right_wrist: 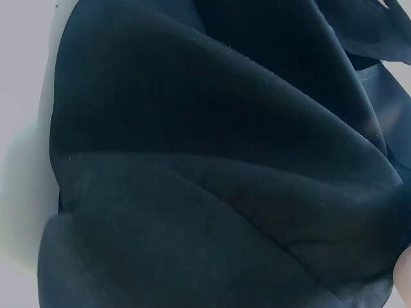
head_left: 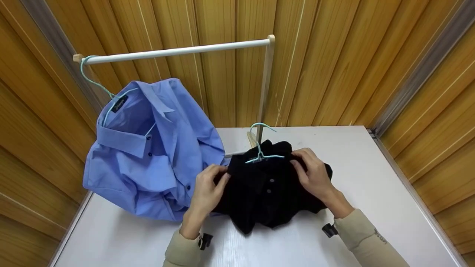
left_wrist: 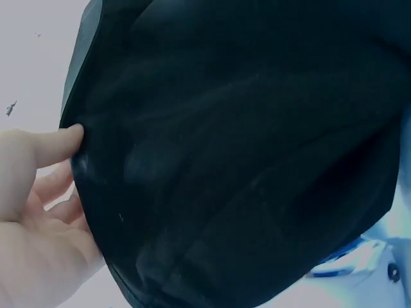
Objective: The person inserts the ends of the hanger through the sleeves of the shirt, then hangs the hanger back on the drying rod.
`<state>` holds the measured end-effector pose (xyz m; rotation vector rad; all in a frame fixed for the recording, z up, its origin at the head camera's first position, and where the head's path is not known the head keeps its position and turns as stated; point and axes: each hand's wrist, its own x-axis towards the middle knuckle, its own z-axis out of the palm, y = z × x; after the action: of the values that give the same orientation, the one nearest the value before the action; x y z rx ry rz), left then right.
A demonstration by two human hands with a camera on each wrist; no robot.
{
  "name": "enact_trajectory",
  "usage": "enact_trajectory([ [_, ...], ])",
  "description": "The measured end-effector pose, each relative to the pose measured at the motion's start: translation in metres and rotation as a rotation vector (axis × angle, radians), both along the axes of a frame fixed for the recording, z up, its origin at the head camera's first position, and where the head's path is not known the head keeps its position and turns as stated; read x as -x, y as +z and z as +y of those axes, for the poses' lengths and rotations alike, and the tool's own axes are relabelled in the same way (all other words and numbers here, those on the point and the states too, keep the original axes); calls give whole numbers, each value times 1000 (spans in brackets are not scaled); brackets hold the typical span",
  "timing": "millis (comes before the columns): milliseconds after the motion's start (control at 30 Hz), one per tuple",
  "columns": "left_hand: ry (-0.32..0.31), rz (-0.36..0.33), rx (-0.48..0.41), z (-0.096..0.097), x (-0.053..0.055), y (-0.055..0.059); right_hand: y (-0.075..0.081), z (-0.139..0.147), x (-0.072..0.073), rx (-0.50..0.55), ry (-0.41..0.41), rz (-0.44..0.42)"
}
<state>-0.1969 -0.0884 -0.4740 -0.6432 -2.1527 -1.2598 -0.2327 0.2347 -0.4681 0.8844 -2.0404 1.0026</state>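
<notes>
Between both hands is a black shirt (head_left: 256, 189) with a collar and small buttons. A light-green hanger (head_left: 261, 155) sits in its neck, the hook standing above the collar. On the shirt's left side, my left hand (head_left: 207, 187) pinches the black cloth between thumb and fingers; the left wrist view shows the thumb (left_wrist: 61, 144) on the fabric's edge. My right hand (head_left: 311, 172) pinches the cloth near the collar on the right side. In the right wrist view dark folds fill most of the picture, and only a bit of skin shows at the right edge.
A blue shirt (head_left: 159, 148) hangs on another light-green hanger (head_left: 95, 83) at the left end of the rack's white rail (head_left: 178, 51). The rack's post (head_left: 265, 85) rises behind the black shirt. Wood-panelled walls (head_left: 315, 63) surround the white table (head_left: 374, 193).
</notes>
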Motion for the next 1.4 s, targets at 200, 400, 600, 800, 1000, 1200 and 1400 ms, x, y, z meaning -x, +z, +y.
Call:
enact_trajectory([
  [200,-103,-85,28,-15,-1,3,1,2,1,37,-1,8],
  [400,-178,-146,-12,-29,-1,1,3,3,3,65,11,21],
  [600,-172,-158,-57,-31,-1,2,5,6,5,98,19,41],
  [800,-180,-47,-128,-28,-5,9,6,4,7,129,-2,36],
  [1000,-131,44,-140,-23,-19,31,23,-3,-1,126,-19,-20],
  [1200,-92,83,-152,-29,-21,34,23,3,4,132,-59,-46],
  [1400,-35,121,-153,-36,-23,35,12,19,14,135,-133,-97],
])
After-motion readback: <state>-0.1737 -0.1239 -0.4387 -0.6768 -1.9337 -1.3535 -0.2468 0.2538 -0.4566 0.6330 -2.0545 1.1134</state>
